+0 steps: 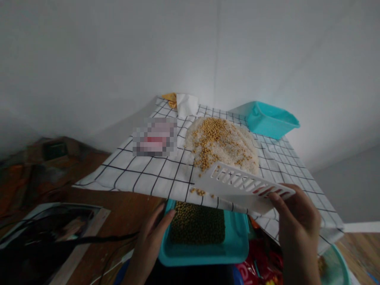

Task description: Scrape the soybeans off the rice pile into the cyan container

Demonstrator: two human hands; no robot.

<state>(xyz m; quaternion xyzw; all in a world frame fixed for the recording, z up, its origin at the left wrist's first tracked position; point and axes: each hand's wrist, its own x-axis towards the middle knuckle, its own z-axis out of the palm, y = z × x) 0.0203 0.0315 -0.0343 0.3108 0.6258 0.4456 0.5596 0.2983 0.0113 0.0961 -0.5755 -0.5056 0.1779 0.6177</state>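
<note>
White slotted panel [233,192] in the right hand [299,215] sits above the turquoise tray [204,255] the left hand [152,233] grips; a hasty sweep could scatter soybeans [215,126] past it.

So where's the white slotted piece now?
In the head view, the white slotted piece is right of centre, in the right hand, in front of the pile of beans and grains.

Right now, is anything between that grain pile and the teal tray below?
Yes: the white slotted piece in the right hand crosses the near side of the grain pile; loose beans lie between it and the teal tray.
</note>
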